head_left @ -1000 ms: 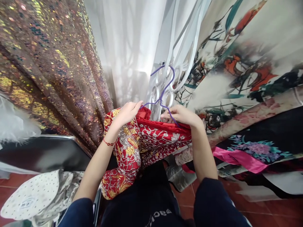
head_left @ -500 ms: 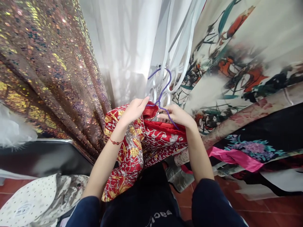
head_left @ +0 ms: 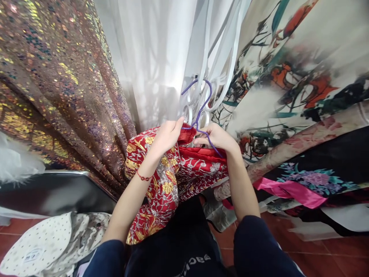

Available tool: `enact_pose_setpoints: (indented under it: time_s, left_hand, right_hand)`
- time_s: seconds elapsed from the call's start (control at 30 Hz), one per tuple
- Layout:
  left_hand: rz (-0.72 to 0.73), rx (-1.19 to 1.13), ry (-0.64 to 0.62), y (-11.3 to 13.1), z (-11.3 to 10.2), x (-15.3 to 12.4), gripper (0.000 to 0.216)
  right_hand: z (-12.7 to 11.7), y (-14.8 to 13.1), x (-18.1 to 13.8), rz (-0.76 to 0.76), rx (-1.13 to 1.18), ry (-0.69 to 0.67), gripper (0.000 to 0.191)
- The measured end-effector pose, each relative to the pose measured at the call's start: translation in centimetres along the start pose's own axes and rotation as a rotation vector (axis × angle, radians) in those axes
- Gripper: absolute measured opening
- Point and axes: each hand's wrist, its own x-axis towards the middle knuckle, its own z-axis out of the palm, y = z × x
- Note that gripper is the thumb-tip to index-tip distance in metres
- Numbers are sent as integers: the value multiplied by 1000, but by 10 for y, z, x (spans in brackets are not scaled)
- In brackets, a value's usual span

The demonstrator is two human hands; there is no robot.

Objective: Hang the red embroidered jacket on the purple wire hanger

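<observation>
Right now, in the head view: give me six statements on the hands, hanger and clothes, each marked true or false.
1. The hanger is purple. True.
2. The bracelet is worn on the right wrist. False: it is on the left.
3. The left hand touches the red garment. True.
4. The pink ribbon is left of the red garment. False: it is to the right.
5. The sequined fabric is left of the red garment. True.
6. The right hand is on the sequined fabric. False: it is at the hanger.

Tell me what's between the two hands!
The head view shows part of a purple hanger and some red cloth between the left hand and right hand.
</observation>
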Motion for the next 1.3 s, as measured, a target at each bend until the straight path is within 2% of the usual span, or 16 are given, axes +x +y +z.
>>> enact_pose_setpoints:
  time_s: [0.17,0.37,0.47,0.53,0.57,0.63,0.7,0.73,0.83,0.93,1.03,1.1,1.2,1.23,1.3]
  left_hand:
    - [6,31,16,2,3,-3,50]
    - [57,34,58,4,6,-8,55]
    - [126,94,33,6,5,-11,53]
    - [165,165,27,3,5,-16,43]
    - [192,214,60,1,7,-20,37]
    - [241,333,221,-9,15,-34,37]
    - [216,456,462,-24,30,-52,56]
    - [170,496,541,-32,38,-62,65]
    - [24,537,623,-55,59,-92,86]
    - [-85,568,636,-71,63,-116,93]
    - [-222,614,583,-81,48,-133,97]
    - [-374,614,498,-85,29,-137,95]
    - [-629,588,307,-85,-8,-130,59]
    - [-654,612,283,-83,-22,-124,45]
    - [-552,671,397,-76,-50,-107,43]
  right_hand:
    - [0,-3,0,-25,-102,57,52]
    - [2,0,1,4,-95,64,48]
    - [0,1,1,-16,-116,10,45]
    - [-3,2,0,-48,-134,-28,46]
    - [-3,1,-1,-59,-147,-32,48]
    - [-4,0,-3,-69,-183,-9,50]
    - [-4,0,-4,-77,-200,11,51]
    - [-4,0,-4,-81,-200,13,51]
    - [-3,0,-4,-83,-170,-6,50]
    - [-2,1,-4,-70,-142,-19,49]
    - [-2,2,-4,-65,-129,-29,48]
    - [-2,3,-5,-55,-129,-51,47]
    - [-2,5,-5,-51,-161,-76,45]
    - [-2,6,-5,-54,-177,-74,43]
    - [-2,7,-5,-65,-201,-68,38]
